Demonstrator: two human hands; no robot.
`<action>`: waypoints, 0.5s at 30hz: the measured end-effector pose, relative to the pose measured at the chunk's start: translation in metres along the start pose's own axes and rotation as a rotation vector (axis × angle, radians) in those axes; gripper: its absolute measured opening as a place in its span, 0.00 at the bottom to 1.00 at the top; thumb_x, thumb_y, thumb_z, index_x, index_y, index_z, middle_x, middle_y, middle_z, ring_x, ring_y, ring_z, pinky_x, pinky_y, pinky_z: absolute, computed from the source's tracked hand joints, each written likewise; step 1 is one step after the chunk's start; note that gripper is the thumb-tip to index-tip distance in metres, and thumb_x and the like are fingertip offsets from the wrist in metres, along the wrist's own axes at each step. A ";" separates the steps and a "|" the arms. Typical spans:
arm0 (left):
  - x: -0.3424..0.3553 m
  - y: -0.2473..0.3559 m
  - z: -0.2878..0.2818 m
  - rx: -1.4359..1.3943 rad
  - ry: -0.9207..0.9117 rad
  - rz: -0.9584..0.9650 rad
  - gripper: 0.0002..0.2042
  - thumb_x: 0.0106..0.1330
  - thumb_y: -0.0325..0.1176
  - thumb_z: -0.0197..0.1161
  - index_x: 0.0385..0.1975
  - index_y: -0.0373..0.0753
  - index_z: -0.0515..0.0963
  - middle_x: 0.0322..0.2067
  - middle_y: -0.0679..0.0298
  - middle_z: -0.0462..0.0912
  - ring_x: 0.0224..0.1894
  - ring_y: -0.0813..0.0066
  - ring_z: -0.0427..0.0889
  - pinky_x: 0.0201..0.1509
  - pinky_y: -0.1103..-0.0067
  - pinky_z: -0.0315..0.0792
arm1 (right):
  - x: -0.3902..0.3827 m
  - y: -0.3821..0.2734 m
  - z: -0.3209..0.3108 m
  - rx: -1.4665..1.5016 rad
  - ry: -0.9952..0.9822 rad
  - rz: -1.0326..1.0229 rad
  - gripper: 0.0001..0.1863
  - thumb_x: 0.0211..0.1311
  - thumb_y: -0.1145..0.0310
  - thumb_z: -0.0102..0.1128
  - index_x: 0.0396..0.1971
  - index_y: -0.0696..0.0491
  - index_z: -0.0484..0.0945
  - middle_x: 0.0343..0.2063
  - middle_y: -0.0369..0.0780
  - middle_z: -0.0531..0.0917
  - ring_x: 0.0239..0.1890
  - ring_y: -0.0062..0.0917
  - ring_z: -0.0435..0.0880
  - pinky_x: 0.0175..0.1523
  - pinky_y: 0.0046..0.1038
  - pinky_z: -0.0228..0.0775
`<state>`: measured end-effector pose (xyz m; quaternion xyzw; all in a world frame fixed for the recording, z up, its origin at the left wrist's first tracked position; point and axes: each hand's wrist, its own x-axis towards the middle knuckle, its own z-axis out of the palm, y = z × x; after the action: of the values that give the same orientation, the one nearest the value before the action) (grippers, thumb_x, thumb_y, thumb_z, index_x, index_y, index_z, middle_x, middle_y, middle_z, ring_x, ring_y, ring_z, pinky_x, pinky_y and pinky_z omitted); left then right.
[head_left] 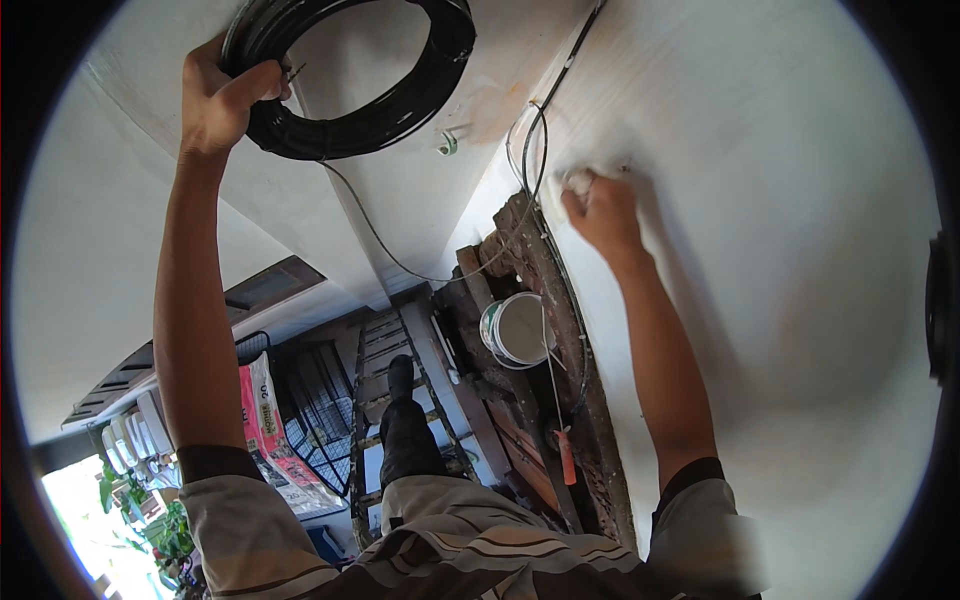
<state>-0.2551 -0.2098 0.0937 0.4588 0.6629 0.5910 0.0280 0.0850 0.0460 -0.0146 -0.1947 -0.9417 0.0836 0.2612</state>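
Note:
High on the left, my left hand [225, 100] grips a thick coil of black cable [340, 137], thumb and fingers closed around its side. A thin dark strand hangs from the coil's underside and curves across to the rough wooden beam. My right hand [603, 212] is closed against the white wall, slightly blurred; whatever its fingers hold is hidden. Just left of that hand, black cable [571, 62] runs down the corner, makes a small loop, and continues along the beam.
A white bucket [522, 330] sits by the wooden beam [590, 430]. Near it hangs an orange-handled tool [567, 458]. Below me stands a ladder [357, 440], with my foot on it. Pink-and-white sacks [262, 415] and a black wire cage [318, 425] lie lower left. A small fitting [447, 143] juts out nearby.

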 end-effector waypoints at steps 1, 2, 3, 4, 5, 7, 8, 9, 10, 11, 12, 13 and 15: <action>0.000 0.002 0.002 0.005 0.004 0.002 0.12 0.43 0.27 0.56 0.26 0.26 0.78 0.19 0.59 0.79 0.22 0.74 0.77 0.34 0.78 0.73 | -0.009 0.007 0.016 -0.006 -0.030 0.029 0.07 0.50 0.69 0.63 0.25 0.56 0.76 0.18 0.48 0.79 0.24 0.43 0.82 0.33 0.39 0.75; -0.001 0.003 0.006 0.010 0.024 -0.004 0.13 0.41 0.28 0.53 0.26 0.27 0.76 0.19 0.60 0.77 0.22 0.75 0.74 0.32 0.79 0.70 | -0.012 0.008 0.026 -0.043 -0.062 0.045 0.07 0.51 0.70 0.62 0.26 0.57 0.77 0.19 0.49 0.80 0.25 0.44 0.82 0.34 0.39 0.76; -0.002 0.004 0.008 0.013 0.044 -0.009 0.15 0.39 0.30 0.51 0.26 0.27 0.75 0.20 0.61 0.75 0.22 0.76 0.71 0.30 0.79 0.68 | -0.015 0.011 0.034 -0.081 -0.094 0.060 0.07 0.51 0.70 0.62 0.26 0.57 0.77 0.20 0.49 0.80 0.26 0.45 0.81 0.35 0.40 0.76; -0.002 0.004 0.007 0.015 0.045 -0.005 0.15 0.39 0.30 0.51 0.26 0.27 0.75 0.20 0.61 0.75 0.22 0.76 0.71 0.30 0.79 0.68 | -0.015 0.012 0.042 -0.081 -0.090 0.058 0.07 0.51 0.70 0.62 0.26 0.57 0.77 0.20 0.49 0.80 0.26 0.45 0.81 0.35 0.40 0.76; -0.003 0.006 0.007 0.021 0.038 0.005 0.15 0.39 0.29 0.51 0.26 0.27 0.75 0.20 0.61 0.75 0.22 0.75 0.71 0.30 0.79 0.68 | -0.013 0.014 0.048 -0.087 -0.108 0.090 0.07 0.51 0.70 0.61 0.27 0.57 0.77 0.21 0.50 0.80 0.26 0.46 0.82 0.36 0.40 0.76; -0.003 0.006 0.007 0.022 0.033 0.020 0.15 0.38 0.29 0.51 0.26 0.27 0.75 0.20 0.61 0.75 0.22 0.75 0.71 0.29 0.79 0.69 | -0.003 0.020 0.048 -0.098 -0.122 0.122 0.07 0.51 0.71 0.61 0.28 0.57 0.78 0.22 0.50 0.80 0.27 0.46 0.82 0.36 0.41 0.76; -0.003 0.005 0.006 0.029 0.026 0.016 0.15 0.38 0.28 0.51 0.26 0.27 0.75 0.20 0.61 0.75 0.22 0.75 0.72 0.29 0.79 0.69 | 0.005 0.023 0.041 -0.109 -0.082 0.090 0.07 0.51 0.71 0.61 0.30 0.57 0.79 0.22 0.50 0.80 0.27 0.46 0.82 0.36 0.41 0.76; -0.001 0.005 0.008 0.034 0.018 0.012 0.15 0.38 0.28 0.51 0.26 0.27 0.75 0.20 0.61 0.75 0.21 0.75 0.72 0.29 0.79 0.69 | 0.012 0.027 0.033 -0.121 -0.042 0.059 0.07 0.51 0.71 0.61 0.31 0.56 0.79 0.22 0.49 0.81 0.27 0.45 0.82 0.36 0.41 0.75; -0.001 0.004 0.007 0.037 0.024 0.011 0.15 0.38 0.28 0.51 0.26 0.27 0.75 0.20 0.61 0.75 0.21 0.75 0.72 0.29 0.79 0.69 | 0.024 0.020 0.015 -0.182 -0.012 0.026 0.09 0.51 0.71 0.62 0.34 0.54 0.80 0.22 0.49 0.81 0.26 0.44 0.82 0.35 0.40 0.75; -0.001 0.005 0.007 0.020 0.031 0.004 0.15 0.38 0.27 0.51 0.26 0.27 0.75 0.20 0.61 0.75 0.21 0.75 0.72 0.29 0.79 0.69 | 0.035 0.007 -0.007 -0.206 0.055 0.008 0.10 0.51 0.70 0.62 0.35 0.52 0.81 0.23 0.49 0.81 0.25 0.44 0.81 0.34 0.40 0.75; -0.004 0.004 0.003 0.016 0.041 -0.011 0.14 0.38 0.27 0.51 0.27 0.27 0.75 0.20 0.61 0.75 0.21 0.75 0.72 0.29 0.79 0.69 | 0.045 -0.018 -0.030 -0.261 0.097 0.022 0.10 0.52 0.69 0.63 0.35 0.53 0.81 0.24 0.48 0.82 0.26 0.42 0.82 0.35 0.40 0.75; -0.002 0.005 0.005 0.008 0.042 -0.010 0.14 0.38 0.27 0.51 0.27 0.27 0.75 0.20 0.61 0.75 0.21 0.75 0.72 0.29 0.79 0.69 | 0.049 -0.005 -0.045 -0.267 0.223 -0.022 0.09 0.53 0.66 0.64 0.32 0.55 0.81 0.23 0.47 0.82 0.25 0.40 0.82 0.33 0.37 0.75; -0.002 -0.003 0.000 0.027 0.056 0.027 0.14 0.38 0.26 0.51 0.27 0.27 0.75 0.20 0.61 0.75 0.21 0.75 0.72 0.29 0.79 0.69 | 0.060 -0.032 -0.072 -0.129 0.241 0.098 0.09 0.54 0.66 0.64 0.28 0.57 0.81 0.20 0.46 0.82 0.22 0.39 0.82 0.30 0.35 0.74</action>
<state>-0.2554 -0.2103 0.0908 0.4512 0.6651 0.5951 -0.0046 0.0653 0.0453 0.0826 -0.2655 -0.8964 0.0114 0.3549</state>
